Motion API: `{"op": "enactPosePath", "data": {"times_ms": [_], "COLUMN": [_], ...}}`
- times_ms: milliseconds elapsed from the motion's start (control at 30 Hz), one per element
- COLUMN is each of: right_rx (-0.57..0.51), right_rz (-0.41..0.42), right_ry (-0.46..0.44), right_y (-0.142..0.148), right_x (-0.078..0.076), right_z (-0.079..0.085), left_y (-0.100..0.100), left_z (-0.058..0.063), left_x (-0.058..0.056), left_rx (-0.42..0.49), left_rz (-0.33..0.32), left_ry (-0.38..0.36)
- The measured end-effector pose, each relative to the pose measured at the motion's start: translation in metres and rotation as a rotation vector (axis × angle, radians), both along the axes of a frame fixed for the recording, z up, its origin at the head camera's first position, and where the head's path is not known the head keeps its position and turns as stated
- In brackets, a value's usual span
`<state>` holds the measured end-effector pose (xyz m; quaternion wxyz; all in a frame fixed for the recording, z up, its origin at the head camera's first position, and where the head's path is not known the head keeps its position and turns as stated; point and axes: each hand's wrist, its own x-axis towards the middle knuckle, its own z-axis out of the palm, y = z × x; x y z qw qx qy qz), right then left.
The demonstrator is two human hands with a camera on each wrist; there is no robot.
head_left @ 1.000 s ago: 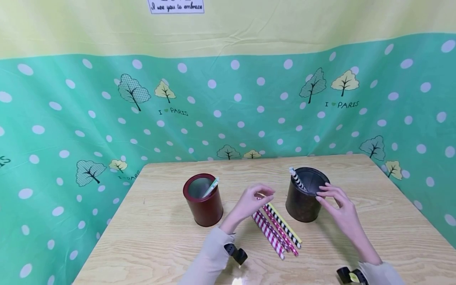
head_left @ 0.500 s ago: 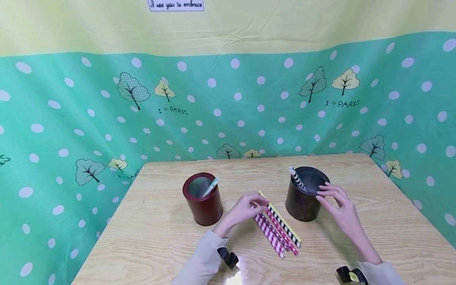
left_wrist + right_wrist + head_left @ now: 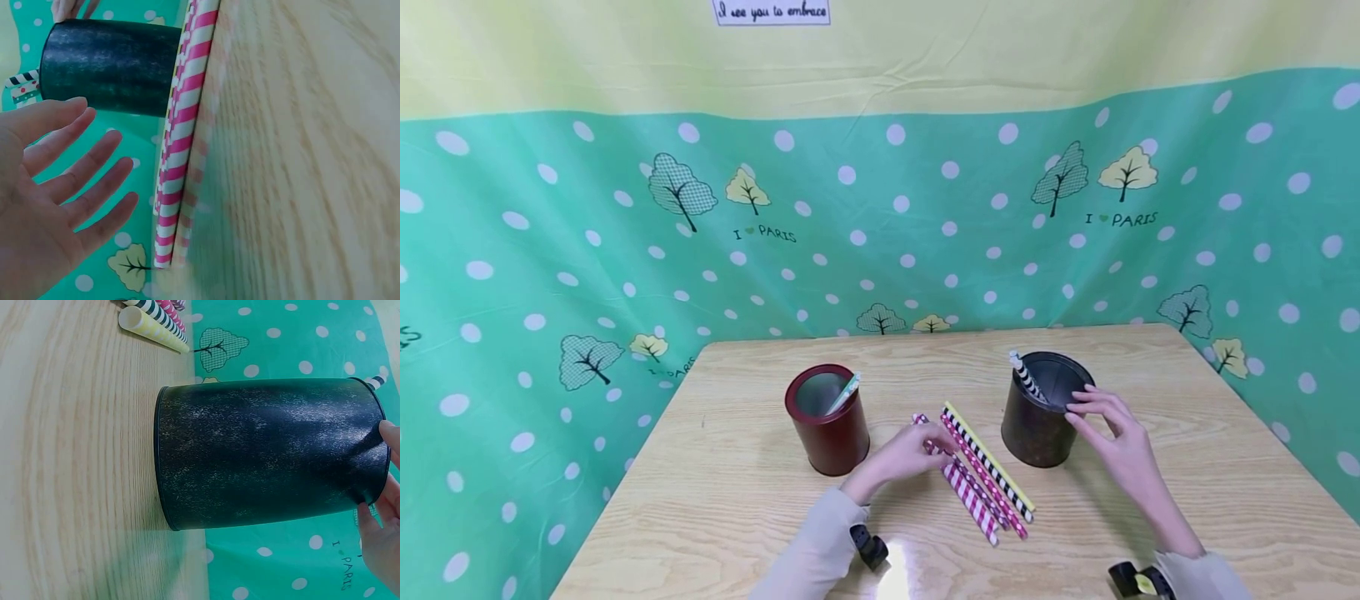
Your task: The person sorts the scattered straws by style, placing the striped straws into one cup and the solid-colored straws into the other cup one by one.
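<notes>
My left hand (image 3: 912,452) hovers over the far ends of several patterned paper straws (image 3: 983,486) on the table. In the left wrist view its fingers (image 3: 94,165) are spread and hold nothing; the straws lie beyond them. At the right stands a black can (image 3: 1037,429) with black-and-white striped straws (image 3: 1028,377) leaning inside. My right hand (image 3: 1112,437) holds this can at its near rim; the right wrist view shows fingertips (image 3: 369,515) against the rim. A dark red can (image 3: 835,437) to the left holds a green-and-white straw (image 3: 844,393).
The straws on the table include pink-striped, dotted, black-striped and yellow (image 3: 1000,468) ones, lying side by side between the cans. The wooden table (image 3: 737,500) backs onto a green dotted curtain (image 3: 820,275).
My left hand has moved left and nearer to me, lower over the straws. The far ends of the pink straws have shifted left, apart from the yellow one. My right hand has stayed put.
</notes>
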<state>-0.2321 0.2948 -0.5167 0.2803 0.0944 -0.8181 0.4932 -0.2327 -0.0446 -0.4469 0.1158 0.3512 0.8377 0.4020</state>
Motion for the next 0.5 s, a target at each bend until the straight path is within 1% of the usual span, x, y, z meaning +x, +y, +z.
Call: {"op": "enactPosePath", "data": {"times_ms": [233, 500], "right_rx": [-0.012, -0.011], "right_rz": [0.020, 0.018], "right_ry": [0.016, 0.021], "right_y": [-0.0002, 0.0000], "right_x": [-0.0007, -0.0005], "right_z": [0.0001, 0.0002], "left_y": [-0.0028, -0.0045], "left_z": [-0.0062, -0.0101], "left_x": [-0.0006, -0.0027], "left_rx": [-0.042, -0.085], "left_rz": [-0.002, -0.051], "left_ry": [-0.005, 0.027]}}
